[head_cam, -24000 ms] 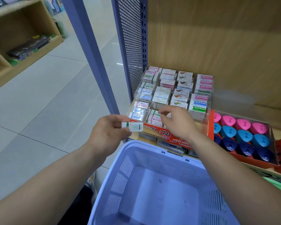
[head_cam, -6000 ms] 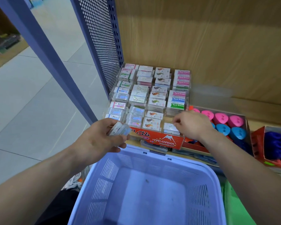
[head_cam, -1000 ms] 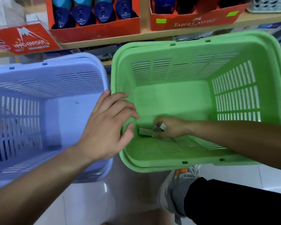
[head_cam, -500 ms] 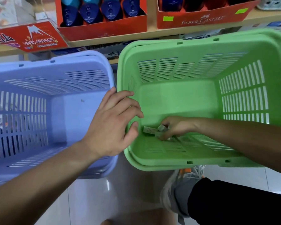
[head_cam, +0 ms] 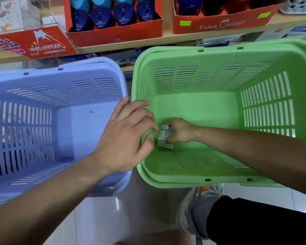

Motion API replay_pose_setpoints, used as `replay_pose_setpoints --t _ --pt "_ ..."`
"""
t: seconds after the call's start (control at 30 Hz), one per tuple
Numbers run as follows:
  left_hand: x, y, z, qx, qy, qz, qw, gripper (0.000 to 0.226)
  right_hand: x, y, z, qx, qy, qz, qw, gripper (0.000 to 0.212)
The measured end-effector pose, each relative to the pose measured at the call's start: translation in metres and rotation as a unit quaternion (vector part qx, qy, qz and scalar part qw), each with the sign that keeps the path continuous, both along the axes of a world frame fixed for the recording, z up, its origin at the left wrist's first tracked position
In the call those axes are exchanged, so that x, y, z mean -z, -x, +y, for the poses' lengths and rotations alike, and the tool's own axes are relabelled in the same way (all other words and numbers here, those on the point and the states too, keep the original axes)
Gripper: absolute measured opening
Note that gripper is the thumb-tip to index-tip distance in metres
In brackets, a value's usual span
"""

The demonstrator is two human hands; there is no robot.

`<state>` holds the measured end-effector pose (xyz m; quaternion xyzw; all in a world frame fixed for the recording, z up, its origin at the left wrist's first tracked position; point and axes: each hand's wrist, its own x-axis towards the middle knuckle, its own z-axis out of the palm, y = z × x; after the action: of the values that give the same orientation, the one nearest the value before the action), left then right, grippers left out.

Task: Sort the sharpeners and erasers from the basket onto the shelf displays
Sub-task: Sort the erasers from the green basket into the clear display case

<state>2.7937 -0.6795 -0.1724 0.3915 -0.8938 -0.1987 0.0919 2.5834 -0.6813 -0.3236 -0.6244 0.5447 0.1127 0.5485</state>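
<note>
The green basket (head_cam: 219, 50) stands on the floor (head_cam: 131, 218) at 3 o'clock, and the blue basket (head_cam: 60, 68) is just beside it at 9 o'clock. Their rims are almost touching.

The right hand (head_cam: 181, 131) reaches down to the bottom of the green basket, near its left wall. Its fingers are curled round some small packs (head_cam: 164, 140) in clear wrapping. The packs are blurred, so I cannot tell if they are erasers or sharpeners. The lowest pack lies against the basket floor.

The left hand (head_cam: 125, 137) is above the place where the two baskets meet. Its fingers are spread wide and relaxed, and it holds nothing. I cannot tell if it rests on the green rim or only hangs over it.

At 12 o'clock is the wooden shelf (head_cam: 166, 38). On it stand an orange box (head_cam: 113, 35) with blue sharpeners (head_cam: 124, 15), a second orange box (head_cam: 219, 26) at 1 o'clock, and the red eraser display (head_cam: 42, 45) at 11 o'clock.

At 5 o'clock a grey shoe (head_cam: 196, 213) and a black trouser leg (head_cam: 263, 221) are seen.
</note>
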Motion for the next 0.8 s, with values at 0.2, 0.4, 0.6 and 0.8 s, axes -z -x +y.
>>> replay_pose_setpoints --t 0.2,0.4,0.6,0.8 --pt "0.001 0.000 -0.001 0.004 -0.004 -0.002 1.000 0.026 0.005 -0.012 0.010 -0.106 0.021 0.037 0.993 0.017" --pt "0.001 -0.001 -0.001 0.010 -0.003 -0.008 1.000 0.026 0.004 -0.014 0.008 -0.113 -0.037 0.028 0.993 0.018" --pt "0.005 -0.002 -0.001 0.011 0.007 0.001 1.000 0.026 0.005 -0.003 0.011 -0.092 -0.041 0.029 0.994 0.029" --pt "0.008 -0.004 -0.001 0.014 0.014 -0.005 1.000 0.026 -0.028 0.014 -0.001 0.054 -0.077 -0.060 0.994 0.021"
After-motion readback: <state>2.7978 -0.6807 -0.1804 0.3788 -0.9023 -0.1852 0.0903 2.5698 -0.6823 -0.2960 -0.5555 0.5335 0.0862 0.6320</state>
